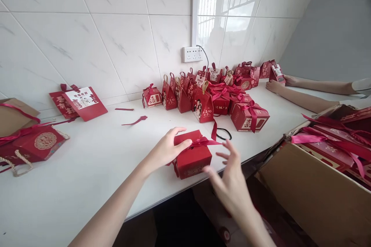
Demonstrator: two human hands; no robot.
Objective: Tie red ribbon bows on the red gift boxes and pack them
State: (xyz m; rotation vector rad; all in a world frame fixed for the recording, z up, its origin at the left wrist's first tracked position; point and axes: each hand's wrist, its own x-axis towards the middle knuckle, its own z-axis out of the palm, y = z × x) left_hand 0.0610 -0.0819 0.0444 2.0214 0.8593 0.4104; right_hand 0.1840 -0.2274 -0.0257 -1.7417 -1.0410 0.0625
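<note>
A red gift box [193, 161] with a ribbon [204, 141] across its top sits near the table's front edge. My left hand [164, 149] grips its left side, with the thumb pressed on top by the ribbon and the other fingers partly hidden. Just right of the box, my right hand [232, 183] is raised, fingers spread and slightly blurred, holding nothing. Whether its thumb touches the box's corner I cannot tell. Behind the box lies a black loop [224, 134], close to a hanging ribbon end.
Several finished red boxes [249, 117] and handled bags [203, 104] stand along the wall. Flat red bags [85, 104] lean at left, near a larger box [37, 144]. A cardboard carton [313, 185] flanks the table's right front. Another person's hands [275, 87] hold a small bag.
</note>
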